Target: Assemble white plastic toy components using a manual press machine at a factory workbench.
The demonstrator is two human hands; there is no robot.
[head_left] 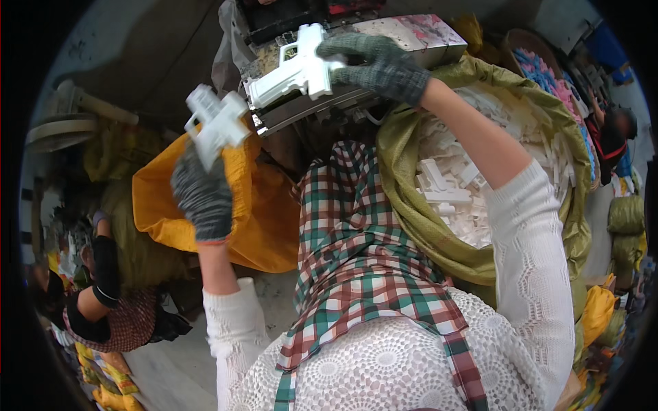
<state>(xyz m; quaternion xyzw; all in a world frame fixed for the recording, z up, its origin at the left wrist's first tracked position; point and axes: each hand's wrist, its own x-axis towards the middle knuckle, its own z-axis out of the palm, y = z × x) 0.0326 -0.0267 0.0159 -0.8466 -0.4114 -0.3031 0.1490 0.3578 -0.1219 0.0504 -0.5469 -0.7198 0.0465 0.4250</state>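
Two white plastic toy guns are in view. My gloved left hand (203, 198) is closed on one toy gun (218, 125), holding it up over the orange sack (161, 195). This toy gun is slightly blurred. Farther off, my gloved right hand (377, 65) grips the other toy gun (301, 68) at its right side. That one is tilted, in front of the metal top of a machine (428, 41). Whether it touches the machine, I cannot tell. Both gloves are grey knit.
At my right, an olive woven sack (396, 161) holds many white plastic parts (439, 188). Behind it are pink and blue pieces (548, 75). One person (103, 294) works at the far left, another (610, 137) at the far right. A pale round fan-like object (62, 129) stands at left.
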